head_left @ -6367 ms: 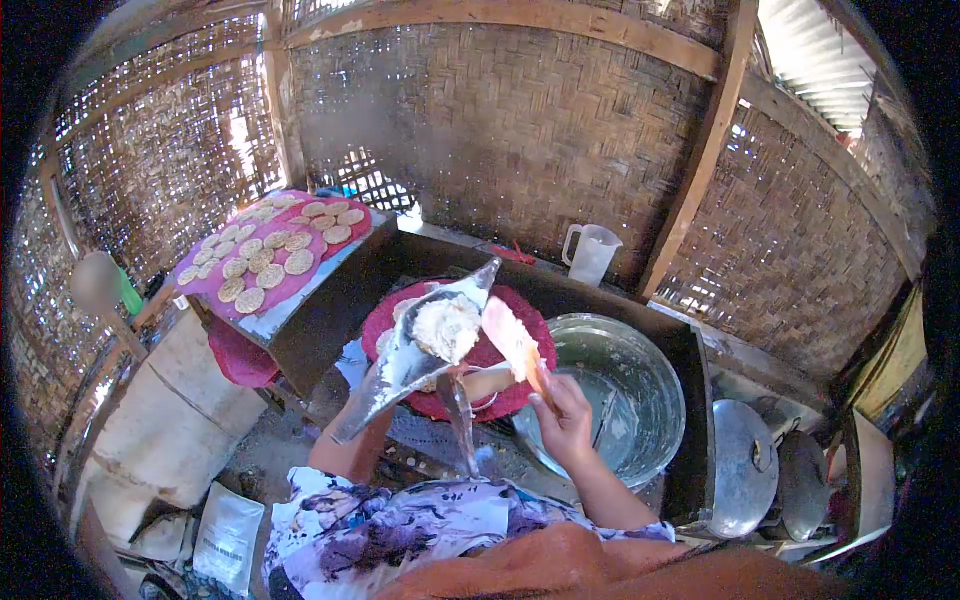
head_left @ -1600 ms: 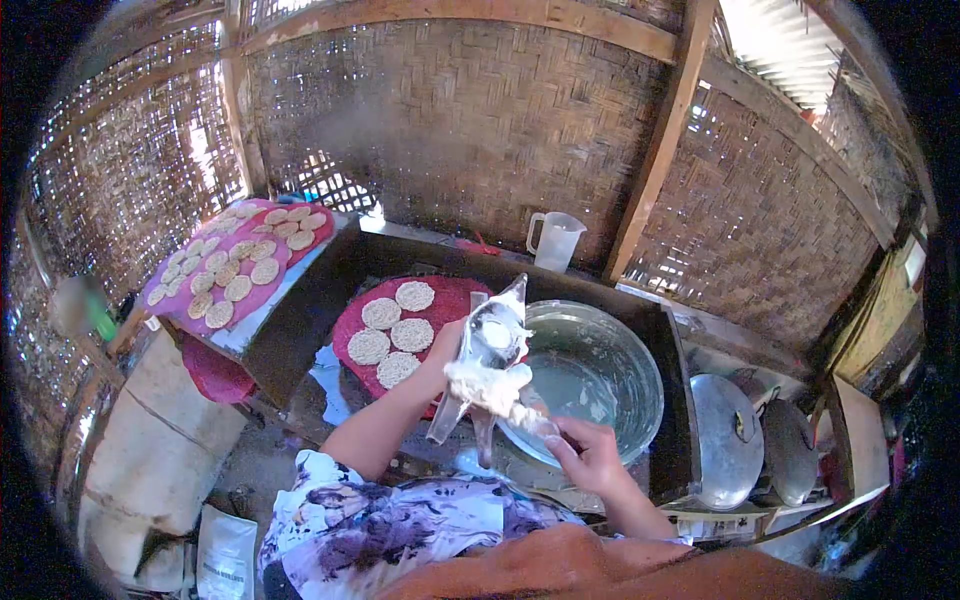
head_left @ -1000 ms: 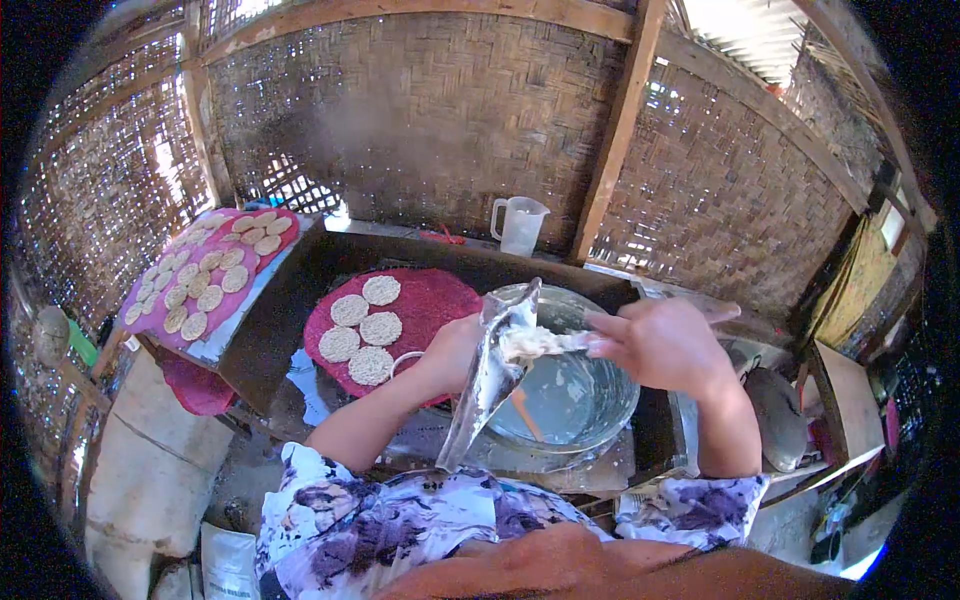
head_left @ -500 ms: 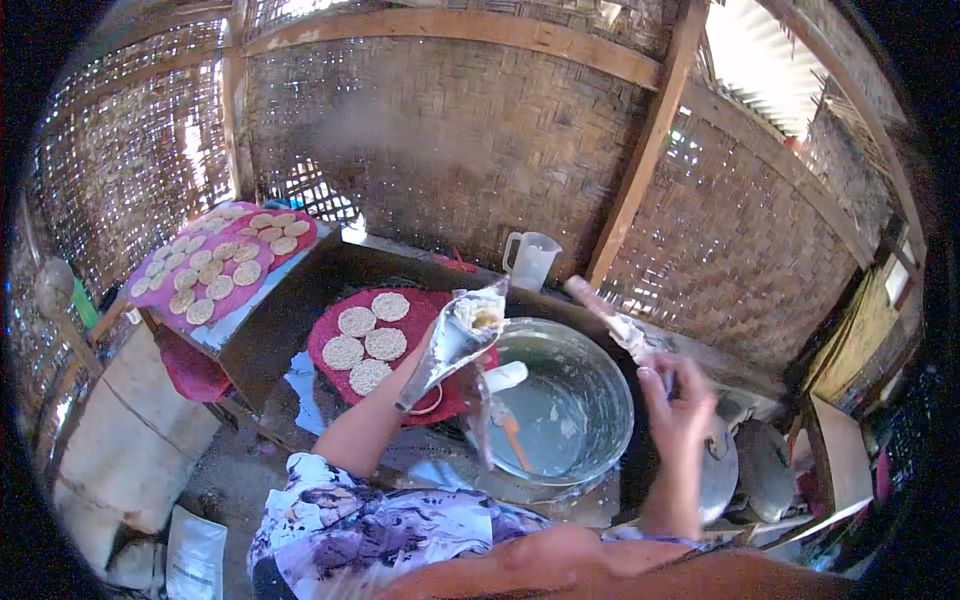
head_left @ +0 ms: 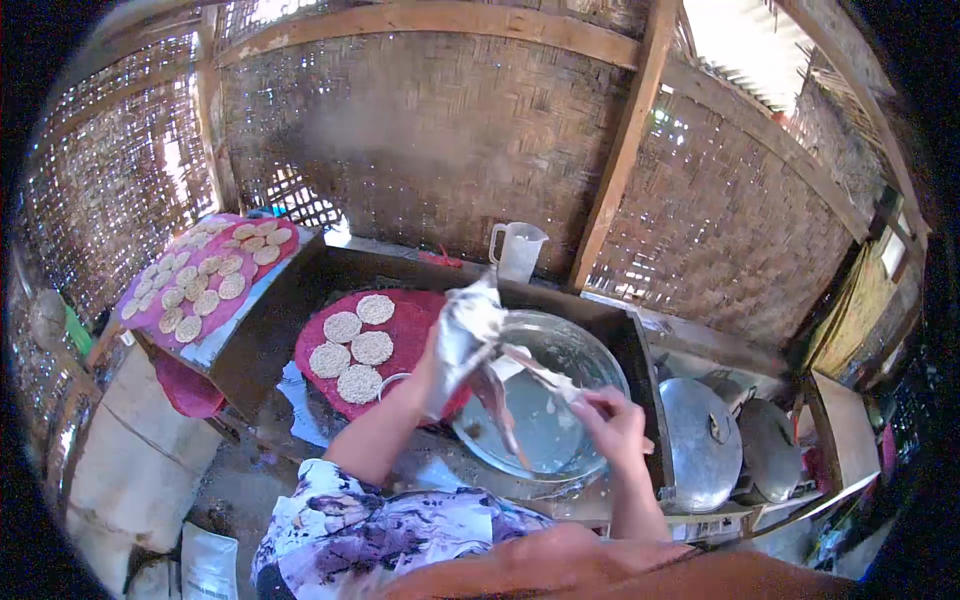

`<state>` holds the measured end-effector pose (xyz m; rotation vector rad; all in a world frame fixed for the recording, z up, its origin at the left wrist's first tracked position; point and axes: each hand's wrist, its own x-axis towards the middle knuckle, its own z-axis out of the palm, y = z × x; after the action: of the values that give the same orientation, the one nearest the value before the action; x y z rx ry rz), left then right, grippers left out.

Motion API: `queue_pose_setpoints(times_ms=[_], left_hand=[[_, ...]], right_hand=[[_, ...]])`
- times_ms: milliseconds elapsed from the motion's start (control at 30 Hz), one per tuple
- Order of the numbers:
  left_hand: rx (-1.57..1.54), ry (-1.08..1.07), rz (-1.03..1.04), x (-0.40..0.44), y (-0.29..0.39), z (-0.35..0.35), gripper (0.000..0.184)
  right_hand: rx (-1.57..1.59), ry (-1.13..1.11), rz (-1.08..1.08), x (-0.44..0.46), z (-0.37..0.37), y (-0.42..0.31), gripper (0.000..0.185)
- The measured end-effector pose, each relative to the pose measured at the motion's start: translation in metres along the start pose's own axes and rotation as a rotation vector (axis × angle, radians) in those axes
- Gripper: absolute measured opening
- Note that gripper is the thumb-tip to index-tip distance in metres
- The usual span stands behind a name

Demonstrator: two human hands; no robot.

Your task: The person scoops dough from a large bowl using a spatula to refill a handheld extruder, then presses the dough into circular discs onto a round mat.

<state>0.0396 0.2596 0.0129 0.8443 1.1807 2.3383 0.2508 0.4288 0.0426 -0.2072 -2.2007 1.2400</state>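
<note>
My left hand (head_left: 428, 372) is wrapped round a silver plastic bag (head_left: 455, 345), whose open top has white paste smeared on it. Much of that hand is hidden behind the bag. In my right hand (head_left: 612, 428) is a paste-coated stick (head_left: 542, 372), which looks like a spatula; its far end is at the mouth of the bag. Beneath both hands sits a wide metal basin (head_left: 610, 350) with paste smears on its inner wall. To the left, several round, pale, rough-textured cakes (head_left: 372, 348) lie on a round red cloth (head_left: 410, 318).
A clear plastic jug (head_left: 520, 252) stands behind the basin. Two lidded metal pots (head_left: 700, 440) are on the right. More cakes lie on a pink cloth (head_left: 205, 308) on a raised surface at the left. A woven wall (head_left: 420, 150) closes off the back.
My right hand has swung left and down, bringing the stick from the right of the basin to the bag's mouth. The bag is held more upright. The whole view has shifted slightly.
</note>
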Motion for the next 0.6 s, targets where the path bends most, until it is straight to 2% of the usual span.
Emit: queue_pose_setpoints(times_ms=[33,67,100,133,167,233,267,333,367,433,467,500,533,567,600], left_hand=[[-0.404,0.014,-0.058,0.003,0.022,0.006,0.031],[-0.156,-0.012,0.017,0.005,0.013,0.002,0.030],[0.090,-0.020,0.095,0.008,0.005,-0.002,0.030],[0.489,-0.028,0.160,-0.002,0.013,0.015,0.028],[0.885,-0.011,0.234,-0.012,0.021,0.031,0.027],[0.251,0.030,-0.009,-0.007,0.016,0.038,0.027],[-0.163,0.053,-0.154,0.004,0.003,0.028,0.029],[-0.033,0.025,-0.117,0.011,-0.001,0.013,0.028],[0.474,-0.043,0.103,0.005,0.006,0.014,0.022],[0.433,-0.053,0.252,0.035,-0.033,-0.027,0.026],[0.278,-0.037,0.151,0.042,-0.049,-0.041,0.030],[0.119,-0.006,0.055,0.045,-0.054,-0.045,0.033],[0.221,-0.045,0.061,0.043,-0.053,-0.036,0.034],[0.324,-0.083,0.071,0.041,-0.052,-0.029,0.034],[0.613,-0.096,0.168,0.021,-0.019,0.005,0.033]], right_hand=[[0.033,0.070,-0.034,0.003,-0.004,0.000,0.020],[0.069,0.140,-0.062,0.003,-0.007,-0.003,0.018],[-0.176,0.201,-0.087,0.007,-0.005,-0.030,0.016],[-0.177,0.279,-0.096,0.012,0.005,-0.043,0.016],[-0.299,0.341,-0.256,0.020,0.014,-0.042,0.015],[-0.484,0.398,-0.569,0.031,0.027,-0.037,0.015],[-0.487,0.384,-0.591,0.031,0.031,-0.031,0.015],[-0.505,0.354,-0.612,0.021,0.033,-0.027,0.013],[-0.539,0.272,-0.570,0.014,0.030,-0.028,0.013],[-0.264,0.144,-0.463,0.006,0.028,-0.023,0.014],[-0.127,0.083,-0.405,0.005,0.027,-0.021,0.015],[-0.101,0.106,-0.246,0.009,0.027,-0.018,0.016],[-0.174,0.208,-0.168,0.019,0.025,-0.013,0.016],[-0.224,0.312,-0.195,0.031,0.024,-0.009,0.017],[-0.276,0.416,-0.221,0.041,0.024,-0.005,0.017]])
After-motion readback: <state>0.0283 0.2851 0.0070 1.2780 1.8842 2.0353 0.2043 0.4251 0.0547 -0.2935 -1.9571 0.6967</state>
